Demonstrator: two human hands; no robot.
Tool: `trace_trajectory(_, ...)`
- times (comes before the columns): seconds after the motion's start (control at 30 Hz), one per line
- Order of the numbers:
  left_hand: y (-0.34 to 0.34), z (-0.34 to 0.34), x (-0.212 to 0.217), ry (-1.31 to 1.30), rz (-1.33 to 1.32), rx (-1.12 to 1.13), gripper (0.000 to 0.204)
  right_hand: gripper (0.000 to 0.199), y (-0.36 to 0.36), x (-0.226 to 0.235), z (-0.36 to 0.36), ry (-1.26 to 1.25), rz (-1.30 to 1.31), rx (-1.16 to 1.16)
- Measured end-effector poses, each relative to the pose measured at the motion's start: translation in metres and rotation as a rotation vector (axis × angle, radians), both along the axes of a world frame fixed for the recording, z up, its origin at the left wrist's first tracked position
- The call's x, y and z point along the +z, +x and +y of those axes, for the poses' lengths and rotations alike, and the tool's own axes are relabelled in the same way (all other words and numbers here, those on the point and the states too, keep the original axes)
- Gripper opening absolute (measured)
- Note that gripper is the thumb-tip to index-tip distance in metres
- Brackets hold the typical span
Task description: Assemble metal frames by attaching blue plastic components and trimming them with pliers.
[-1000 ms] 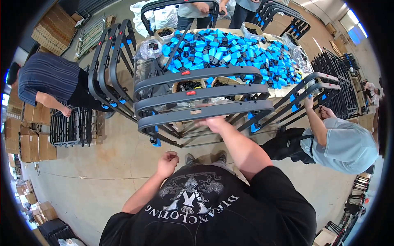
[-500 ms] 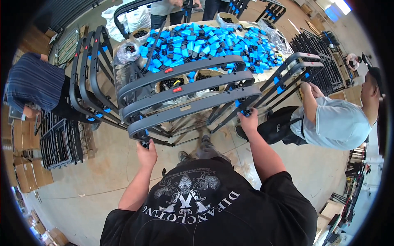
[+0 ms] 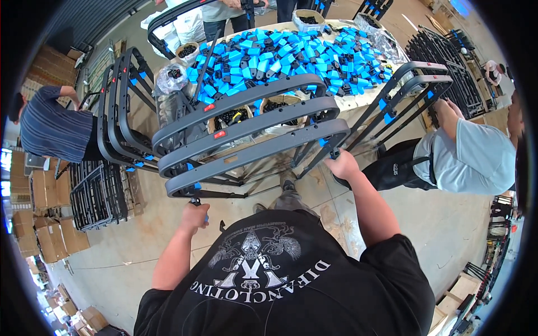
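Note:
Several dark grey U-shaped metal tube frames stand in a row before me, the nearest frame [image 3: 258,154] having rounded ends. My left hand [image 3: 194,218] is closed just below this frame's left end. It grips a small blue and black plastic part [image 3: 207,217], mostly hidden by the fingers. At the frame's right end, my right hand [image 3: 343,164] is closed around a small black part [image 3: 334,153] against the tube; the fingers hide most of it. A blue plastic piece [image 3: 323,143] sits on the frame close by.
Beyond the frames, a table [image 3: 358,102] bears a heap of blue and black plastic parts [image 3: 280,59]. Open bags of black pieces [image 3: 230,117] stand behind the frames. More frames [image 3: 120,112] rise at left, and others [image 3: 414,84] at right, near a person [image 3: 471,157].
My left hand has drawn down and slightly left from the frame's end, and blue now shows in its grip. The right hand stays at the right end. The view has shifted slightly.

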State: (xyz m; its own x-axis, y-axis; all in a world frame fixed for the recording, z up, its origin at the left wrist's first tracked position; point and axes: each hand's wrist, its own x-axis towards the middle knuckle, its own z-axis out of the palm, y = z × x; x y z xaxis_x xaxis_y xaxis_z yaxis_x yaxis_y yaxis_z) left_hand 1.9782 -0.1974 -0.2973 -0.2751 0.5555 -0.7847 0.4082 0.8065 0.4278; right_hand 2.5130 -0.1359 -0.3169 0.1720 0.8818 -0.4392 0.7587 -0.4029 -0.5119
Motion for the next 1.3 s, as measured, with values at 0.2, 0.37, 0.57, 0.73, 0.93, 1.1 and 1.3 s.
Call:
trace_trajectory(0.2, -0.001, -0.006, -0.027, 0.215, -0.549, 0.432, 0.016, 0.032, 0.010, -0.038, -0.023, 0.021, 1.622, -0.530)
trace_trajectory(0.37, -0.006, 0.008, -0.005, -0.050, -0.515, 0.468, 0.023, 0.024, -0.006, 0.014, -0.022, -0.105, 1.471, -0.702)
trace_trajectory(0.57, -0.005, 0.020, 0.047, -0.228, -0.604, 0.558, 0.029, 0.027, -0.002, 0.087, -0.003, -0.413, 1.047, -0.675)
trace_trajectory(0.73, 0.007, -0.001, 0.021, 0.030, -0.284, 0.343, 0.022, 0.029, -0.004, 0.075, 0.000, -0.411, 0.936, -0.629)
trace_trajectory(0.93, 0.031, -0.018, -0.084, 0.866, 0.181, 0.331, 0.038, 0.032, -0.005, -0.016, -0.027, 0.290, 0.225, -0.231)
trace_trajectory(1.1, 0.016, -0.016, -0.092, 0.970, 0.142, 0.256, 0.047, 0.041, -0.008, -0.079, -0.017, 0.404, 0.201, -0.242)
trace_trajectory(1.3, -0.021, -0.021, -0.082, 0.619, 0.097, -0.237, 0.039, 0.031, 0.014, -0.066, -0.007, 0.103, 0.326, 0.012)
